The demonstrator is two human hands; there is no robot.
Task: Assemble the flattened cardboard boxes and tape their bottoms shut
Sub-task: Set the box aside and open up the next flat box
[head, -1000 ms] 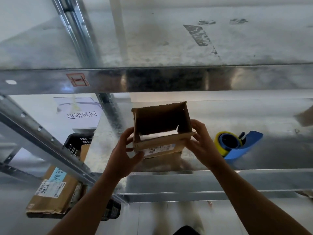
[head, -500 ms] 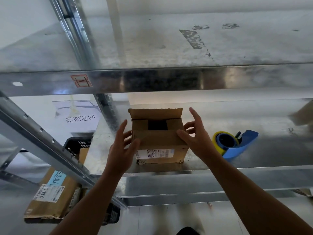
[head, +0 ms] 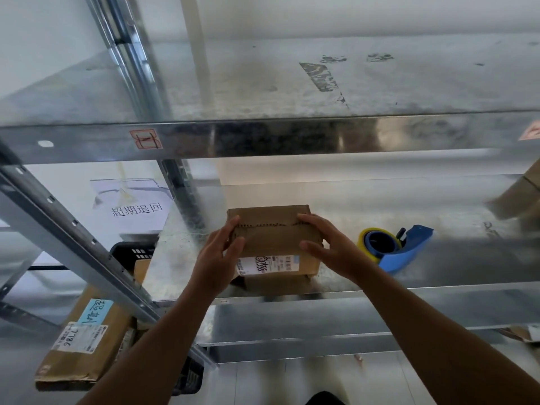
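Note:
A small brown cardboard box [head: 273, 239] with a white shipping label on its near side stands on the metal shelf [head: 409, 293]. Its two top flaps are folded down and meet along a jagged seam. My left hand [head: 220, 252] grips the box's left end, fingers on the flaps and thumb on the near side. My right hand [head: 324, 244] holds the right end the same way. A blue tape dispenser [head: 400, 248] with a yellow roll lies on the shelf just right of my right hand.
An upper metal shelf [head: 263, 135] runs across above the box. A slanted steel upright [head: 73, 244] crosses at the left. Below left lie a labelled cardboard parcel [head: 84, 343] and a black crate [head: 133, 254]. Another cardboard box [head: 523, 197] sits at the far right edge.
The box was held open in the air; it now stands on the shelf with its flaps folded shut, and both hands have closed onto its ends.

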